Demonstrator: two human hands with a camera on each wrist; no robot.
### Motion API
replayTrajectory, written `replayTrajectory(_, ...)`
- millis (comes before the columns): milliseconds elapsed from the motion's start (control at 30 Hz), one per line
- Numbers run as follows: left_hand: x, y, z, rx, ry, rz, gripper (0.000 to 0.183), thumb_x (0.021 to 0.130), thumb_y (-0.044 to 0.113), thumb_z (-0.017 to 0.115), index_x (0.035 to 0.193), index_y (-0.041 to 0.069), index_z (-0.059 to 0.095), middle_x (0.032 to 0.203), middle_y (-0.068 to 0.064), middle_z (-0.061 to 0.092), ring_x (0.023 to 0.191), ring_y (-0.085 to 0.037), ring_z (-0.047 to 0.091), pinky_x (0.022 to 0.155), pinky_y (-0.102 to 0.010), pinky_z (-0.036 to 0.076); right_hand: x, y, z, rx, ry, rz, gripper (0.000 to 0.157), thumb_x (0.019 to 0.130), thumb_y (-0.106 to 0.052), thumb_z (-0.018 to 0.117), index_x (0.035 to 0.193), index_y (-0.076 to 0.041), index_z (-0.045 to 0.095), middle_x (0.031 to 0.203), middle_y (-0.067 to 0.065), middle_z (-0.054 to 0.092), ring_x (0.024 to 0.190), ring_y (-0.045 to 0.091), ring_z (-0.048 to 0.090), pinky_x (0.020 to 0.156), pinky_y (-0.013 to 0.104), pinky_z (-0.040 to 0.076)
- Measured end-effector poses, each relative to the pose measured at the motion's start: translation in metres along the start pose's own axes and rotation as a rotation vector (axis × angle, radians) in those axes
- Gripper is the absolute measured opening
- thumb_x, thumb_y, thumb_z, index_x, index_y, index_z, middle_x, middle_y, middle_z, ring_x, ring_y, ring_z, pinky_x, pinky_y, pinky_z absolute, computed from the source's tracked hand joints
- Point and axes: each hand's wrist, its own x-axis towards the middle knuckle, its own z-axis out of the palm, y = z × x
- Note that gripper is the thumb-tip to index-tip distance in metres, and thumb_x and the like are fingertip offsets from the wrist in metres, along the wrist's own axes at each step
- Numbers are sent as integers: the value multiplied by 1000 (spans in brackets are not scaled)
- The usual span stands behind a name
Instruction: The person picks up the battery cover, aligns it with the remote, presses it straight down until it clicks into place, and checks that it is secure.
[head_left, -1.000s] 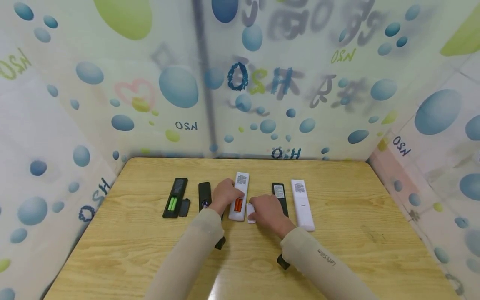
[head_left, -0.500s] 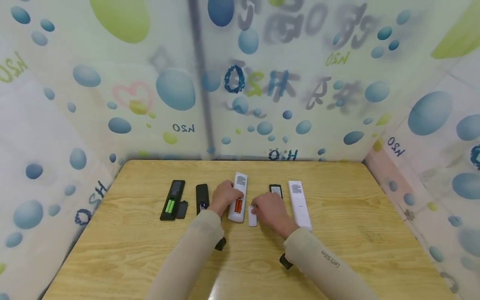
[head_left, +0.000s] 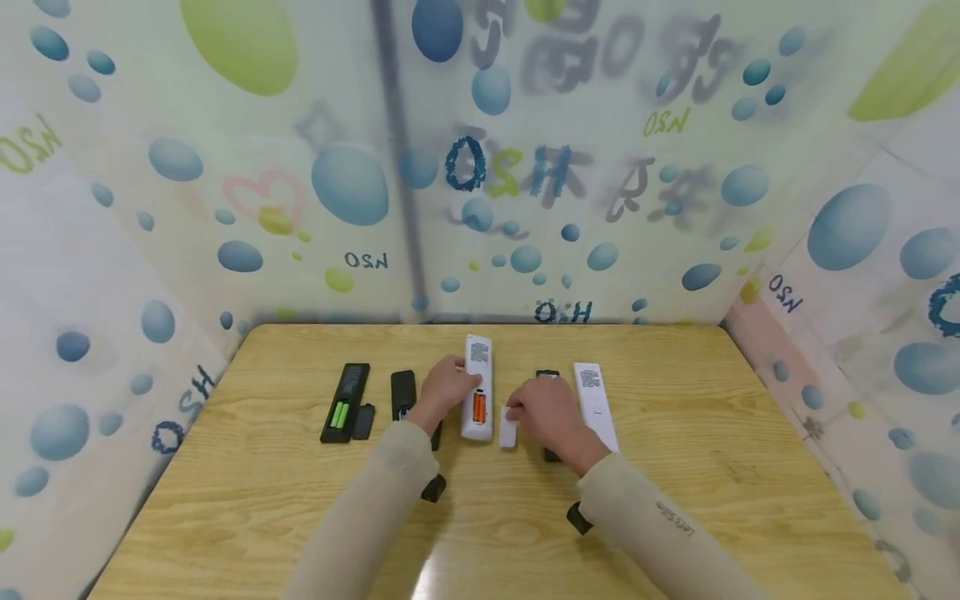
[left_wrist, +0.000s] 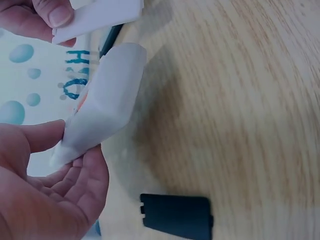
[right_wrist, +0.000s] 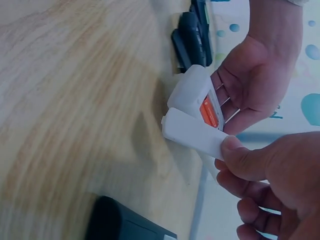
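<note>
In my left hand (head_left: 447, 385) I hold a white remote control (head_left: 478, 367) by its side, thumb and fingers on opposite edges. Its battery compartment faces up, uncovered, with orange batteries (head_left: 479, 407) inside. The left wrist view shows the remote's white end (left_wrist: 107, 90) raised off the table, its shadow below. Between thumb and fingers, my right hand (head_left: 551, 414) pinches one end of a white battery cover (head_left: 507, 432). That cover (right_wrist: 195, 131) is held in the air beside the remote, apart from the compartment as far as the head view shows.
On the wooden table (head_left: 247, 500), a black remote with green batteries (head_left: 341, 415) lies left beside its black cover (head_left: 363, 422). Another black remote (head_left: 403, 389) is partly behind my left arm. A black remote (head_left: 552, 456) lies under my right hand, with a white remote (head_left: 592, 396) beyond.
The white remote has been raised and turned slightly more upright in my left hand. My right hand has shifted a little right with the white cover, widening the gap between them.
</note>
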Motion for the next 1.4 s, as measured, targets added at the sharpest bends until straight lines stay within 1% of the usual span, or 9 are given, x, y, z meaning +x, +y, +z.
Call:
replayTrajectory(167, -7, 5, -5, -67, 0, 62, 49, 95, 26, 63, 138, 8, 48, 120, -12, 61, 96, -21, 63, 74, -28, 51, -3, 1, -9, -17, 2, 20, 14, 86, -33, 73, 95, -25, 80, 91, -7, 75, 86, 18, 65, 80, 39, 52)
replayTrajectory(267, -10, 6, -7, -94, -3, 79, 51, 95, 26, 64, 140, 9, 47, 121, -11, 60, 98, -21, 63, 77, -29, 52, -5, 3, -12, -22, -6, 32, 14, 86, -35, 73, 95, -27, 80, 91, -9, 75, 86, 18, 62, 78, 38, 49)
replayTrajectory(333, -12, 5, -7, -108, -11, 98, 52, 95, 25, 64, 141, 11, 46, 121, -11, 60, 97, -21, 63, 77, -29, 53, -7, 4, -12, -28, 1, 28, 13, 86, -35, 73, 94, -27, 80, 90, -9, 75, 86, 18, 63, 78, 38, 49)
replayTrajectory(433, -14, 3, -5, -140, -29, 127, 52, 94, 24, 65, 141, 12, 46, 120, -11, 60, 96, -21, 63, 76, -29, 54, -10, 6, -13, -38, 18, 17, 12, 85, -34, 74, 93, -27, 80, 89, -10, 75, 89, 18, 63, 82, 41, 50)
replayTrajectory(533, -17, 1, -2, -183, -53, 156, 52, 95, 21, 65, 142, 12, 45, 121, -12, 59, 96, -22, 63, 76, -33, 56, -13, 10, -13, -57, 29, 4, 11, 85, -35, 74, 92, -27, 80, 88, -11, 74, 90, 17, 63, 84, 42, 50)
replayTrajectory(700, -19, -2, 5, -243, -91, 177, 53, 95, 19, 65, 143, 12, 43, 124, -12, 58, 97, -23, 63, 79, -39, 58, -18, 17, -13, -88, 39, -10, 12, 86, -37, 74, 90, -28, 80, 85, -12, 73, 86, 15, 63, 79, 37, 49)
replayTrajectory(967, -21, -6, 13, -282, -132, 190, 52, 94, 16, 65, 141, 14, 44, 124, -13, 60, 98, -24, 65, 75, -35, 59, -25, 22, -13, -98, 24, -3, 11, 86, -36, 73, 89, -27, 80, 82, -11, 71, 81, 14, 59, 76, 37, 45)
replayTrajectory(1167, -21, -11, 17, -312, -137, 201, 52, 94, 14, 65, 142, 14, 43, 122, -15, 60, 92, -24, 65, 72, -38, 60, -27, 24, -11, -97, 26, -13, 11, 86, -37, 74, 90, -28, 79, 82, -11, 70, 82, 14, 57, 77, 37, 44)
replayTrajectory(1400, -23, -12, 18, -312, -130, 199, 53, 94, 14, 65, 142, 15, 44, 120, -14, 60, 89, -23, 65, 70, -38, 60, -28, 22, -10, -68, 28, -38, 12, 86, -36, 73, 90, -27, 80, 85, -11, 72, 85, 14, 59, 78, 35, 44)
